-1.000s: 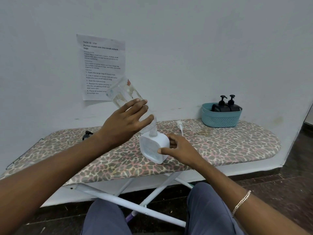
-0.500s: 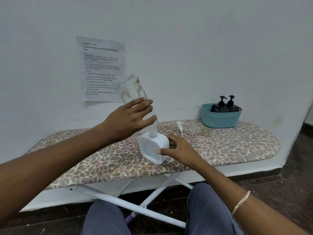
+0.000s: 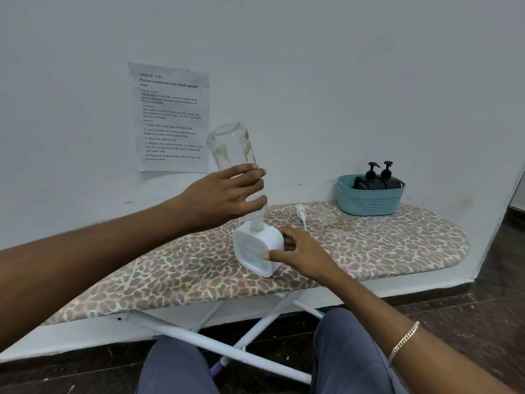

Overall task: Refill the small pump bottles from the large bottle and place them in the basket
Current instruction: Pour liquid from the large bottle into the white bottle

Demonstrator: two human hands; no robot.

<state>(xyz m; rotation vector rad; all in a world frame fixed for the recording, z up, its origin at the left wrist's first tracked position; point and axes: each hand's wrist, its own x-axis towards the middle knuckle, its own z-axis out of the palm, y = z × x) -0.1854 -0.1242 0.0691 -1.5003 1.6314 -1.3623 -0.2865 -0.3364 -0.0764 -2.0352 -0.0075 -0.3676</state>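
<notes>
place: home room | evidence: ironing board; taped instruction sheet; plain wall

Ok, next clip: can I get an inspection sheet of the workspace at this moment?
Surface: ironing board with a spotted cover, set against the wall.
Job's things: clear bottle upended, its neck at the mouth of the white bottle; loose pump top lying on the board behind them; two black pump bottles standing in the blue basket.
Clutter: nothing seen.
Hands: left hand grips the clear bottle; right hand holds the white bottle on the board.
Cables: nothing seen.
Surroundings: printed sheet on the wall; dark floor below.
</notes>
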